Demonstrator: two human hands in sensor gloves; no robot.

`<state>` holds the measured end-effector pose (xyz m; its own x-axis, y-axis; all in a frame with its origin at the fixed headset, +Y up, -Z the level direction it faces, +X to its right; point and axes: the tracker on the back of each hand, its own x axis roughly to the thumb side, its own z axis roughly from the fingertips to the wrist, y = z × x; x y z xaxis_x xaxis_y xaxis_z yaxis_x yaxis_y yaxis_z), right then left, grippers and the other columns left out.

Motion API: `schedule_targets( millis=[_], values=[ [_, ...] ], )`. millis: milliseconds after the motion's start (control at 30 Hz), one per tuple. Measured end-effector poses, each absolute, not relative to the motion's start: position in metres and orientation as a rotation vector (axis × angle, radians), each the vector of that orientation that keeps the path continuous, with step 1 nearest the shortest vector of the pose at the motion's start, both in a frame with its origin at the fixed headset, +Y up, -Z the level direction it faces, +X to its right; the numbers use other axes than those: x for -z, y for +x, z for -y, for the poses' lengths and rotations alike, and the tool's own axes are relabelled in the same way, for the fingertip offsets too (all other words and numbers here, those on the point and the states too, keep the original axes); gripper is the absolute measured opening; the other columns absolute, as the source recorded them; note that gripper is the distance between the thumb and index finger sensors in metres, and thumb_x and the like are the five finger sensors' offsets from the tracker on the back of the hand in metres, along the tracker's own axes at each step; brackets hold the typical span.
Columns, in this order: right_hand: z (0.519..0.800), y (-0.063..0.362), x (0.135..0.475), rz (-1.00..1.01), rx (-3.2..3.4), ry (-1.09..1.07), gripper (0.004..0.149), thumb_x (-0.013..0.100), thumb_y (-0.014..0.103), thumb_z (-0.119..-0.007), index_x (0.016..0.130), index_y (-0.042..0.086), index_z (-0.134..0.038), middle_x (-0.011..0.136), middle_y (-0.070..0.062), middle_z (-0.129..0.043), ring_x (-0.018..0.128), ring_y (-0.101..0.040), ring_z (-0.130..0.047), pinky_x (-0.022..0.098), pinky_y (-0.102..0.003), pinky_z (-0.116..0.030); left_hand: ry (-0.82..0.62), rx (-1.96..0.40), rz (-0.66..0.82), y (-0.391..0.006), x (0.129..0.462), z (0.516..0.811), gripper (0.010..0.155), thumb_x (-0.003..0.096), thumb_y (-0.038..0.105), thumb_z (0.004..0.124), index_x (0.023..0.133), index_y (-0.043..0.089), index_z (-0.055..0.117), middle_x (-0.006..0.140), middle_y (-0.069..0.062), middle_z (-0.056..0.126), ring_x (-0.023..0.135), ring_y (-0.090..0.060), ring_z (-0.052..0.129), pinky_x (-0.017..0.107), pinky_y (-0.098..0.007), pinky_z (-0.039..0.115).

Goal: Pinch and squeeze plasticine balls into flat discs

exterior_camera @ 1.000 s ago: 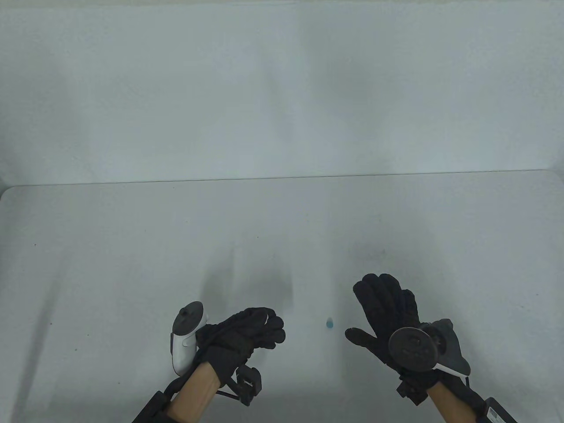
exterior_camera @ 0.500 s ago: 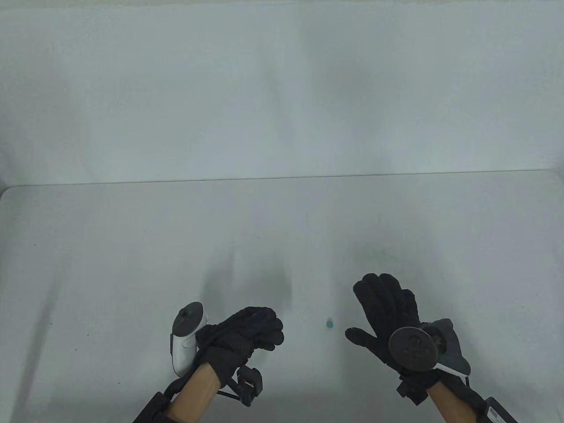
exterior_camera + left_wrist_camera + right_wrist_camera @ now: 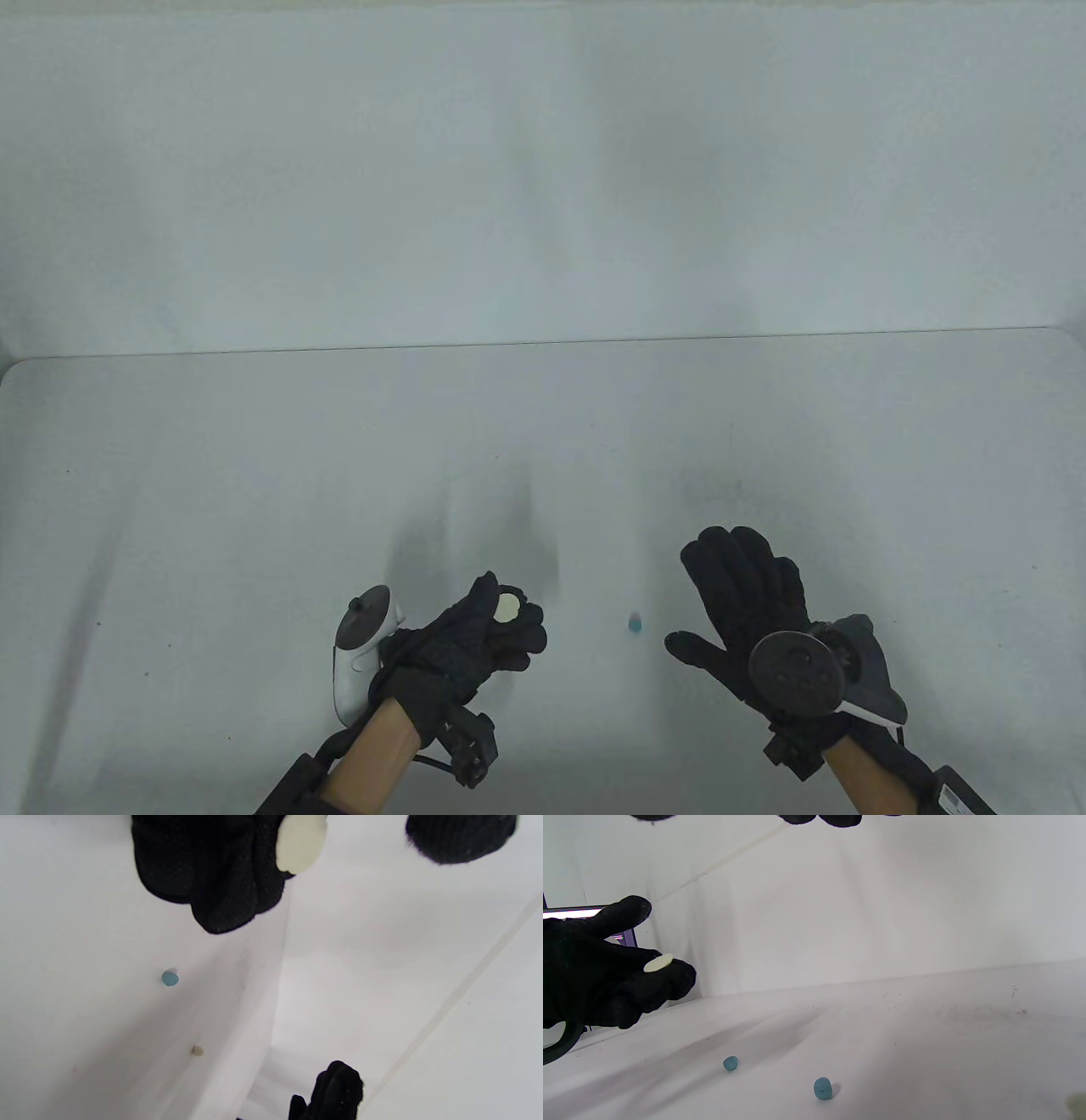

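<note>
Her left hand [image 3: 475,645] cradles a flattened cream disc [image 3: 507,606] on curled fingers, thumb lifted off to show it, while the right hand [image 3: 747,603] hovers open-palmed beside a blue ball [image 3: 634,623] lying between them.

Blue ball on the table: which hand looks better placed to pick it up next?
Probably the right hand: it is open and empty beside the blue ball. The left hand has a cream disc resting on its fingers.

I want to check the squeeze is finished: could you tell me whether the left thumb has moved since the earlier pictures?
Yes. The left hand has lifted its thumb toward the table's far edge, uncovering the cream disc on its fingers.
</note>
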<state>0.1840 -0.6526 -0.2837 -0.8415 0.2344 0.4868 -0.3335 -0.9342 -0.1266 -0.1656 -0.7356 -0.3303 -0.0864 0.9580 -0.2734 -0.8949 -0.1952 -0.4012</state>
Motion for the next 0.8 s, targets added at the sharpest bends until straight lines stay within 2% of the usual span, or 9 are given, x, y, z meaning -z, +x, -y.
schedule_targets(
  millis=[67, 233, 467, 533, 567, 633, 667, 733, 800],
  values=[
    [0.653, 0.1838, 0.2836, 0.293, -2.746, 0.686, 0.083, 0.055, 0.067, -0.049, 0.117, 0.013, -0.034, 0.123, -0.019, -0.034, 0.111, -0.053, -0.037, 0.069, -0.076, -0.044, -0.538, -1.67, 0.124, -0.1673, 0.3303, 0.7358, 0.07, 0.0528, 0.061, 0.065, 0.098, 0.007, 0.071, 0.086, -0.014, 0.088, 0.069, -0.029, 0.1, 0.059, -0.044, 0.08],
    [0.6528, 0.1835, 0.2837, 0.291, -2.746, 0.688, 0.084, 0.055, 0.067, -0.049, 0.117, 0.013, -0.034, 0.123, -0.018, -0.034, 0.111, -0.053, -0.037, 0.069, -0.076, -0.044, -0.504, -1.621, 0.076, -0.1707, 0.3312, 0.736, 0.049, 0.0542, 0.05, 0.07, 0.086, 0.014, 0.081, 0.071, -0.005, 0.097, 0.054, -0.021, 0.107, 0.052, -0.04, 0.086],
    [0.6524, 0.1834, 0.2833, 0.292, -2.748, 0.687, 0.083, 0.055, 0.067, -0.049, 0.117, 0.013, -0.034, 0.123, -0.018, -0.034, 0.111, -0.053, -0.037, 0.069, -0.076, -0.044, -0.442, -1.561, 0.037, -0.1729, 0.3309, 0.7322, 0.038, 0.0521, 0.043, 0.075, 0.075, 0.015, 0.088, 0.058, -0.001, 0.103, 0.041, -0.014, 0.112, 0.044, -0.034, 0.093],
    [0.6518, 0.1834, 0.2832, 0.299, -2.743, 0.69, 0.083, 0.055, 0.067, -0.049, 0.117, 0.013, -0.034, 0.123, -0.018, -0.035, 0.111, -0.053, -0.037, 0.069, -0.076, -0.044, -0.44, -1.587, 0.056, -0.1735, 0.3319, 0.7326, 0.04, 0.053, 0.044, 0.073, 0.078, 0.016, 0.086, 0.062, -0.001, 0.102, 0.047, -0.015, 0.111, 0.048, -0.034, 0.091],
    [0.652, 0.1833, 0.2835, 0.295, -2.742, 0.691, 0.084, 0.055, 0.067, -0.049, 0.117, 0.013, -0.034, 0.123, -0.018, -0.034, 0.111, -0.053, -0.037, 0.069, -0.076, -0.044, -0.456, -1.619, 0.08, -0.1729, 0.333, 0.7336, 0.046, 0.0539, 0.047, 0.07, 0.083, 0.015, 0.083, 0.071, -0.004, 0.099, 0.056, -0.021, 0.109, 0.053, -0.038, 0.088],
    [0.6521, 0.1831, 0.2832, 0.291, -2.747, 0.691, 0.083, 0.055, 0.067, -0.049, 0.117, 0.013, -0.034, 0.123, -0.018, -0.034, 0.111, -0.053, -0.037, 0.069, -0.076, -0.044, -0.576, -1.697, 0.175, -0.1704, 0.3329, 0.7368, 0.081, 0.0533, 0.062, 0.058, 0.107, 0.001, 0.058, 0.101, -0.023, 0.075, 0.084, -0.04, 0.089, 0.065, -0.05, 0.073],
    [0.6519, 0.1831, 0.2828, 0.295, -2.748, 0.691, 0.083, 0.055, 0.067, -0.049, 0.117, 0.013, -0.034, 0.123, -0.018, -0.035, 0.111, -0.053, -0.037, 0.069, -0.076, -0.044, -0.604, -1.724, 0.187, -0.1694, 0.332, 0.738, 0.089, 0.0534, 0.065, 0.055, 0.112, -0.002, 0.048, 0.107, -0.028, 0.064, 0.091, -0.045, 0.081, 0.069, -0.053, 0.068],
    [0.6512, 0.1832, 0.2827, 0.302, -2.742, 0.691, 0.083, 0.055, 0.067, -0.049, 0.117, 0.013, -0.034, 0.123, -0.018, -0.035, 0.111, -0.053, -0.037, 0.069, -0.076, -0.044, -0.597, -1.711, 0.16, -0.168, 0.3319, 0.739, 0.09, 0.0536, 0.064, 0.056, 0.113, -0.003, 0.044, 0.11, -0.031, 0.057, 0.095, -0.049, 0.074, 0.07, -0.056, 0.064],
    [0.6515, 0.1833, 0.2832, 0.296, -2.744, 0.69, 0.084, 0.055, 0.067, -0.049, 0.117, 0.013, -0.034, 0.123, -0.018, -0.034, 0.111, -0.053, -0.037, 0.069, -0.076, -0.044, -0.59, -1.67, 0.154, -0.168, 0.3333, 0.7395, 0.078, 0.0572, 0.053, 0.059, 0.111, -0.002, 0.046, 0.107, -0.029, 0.061, 0.092, -0.046, 0.079, 0.069, -0.053, 0.067]
  ],
)
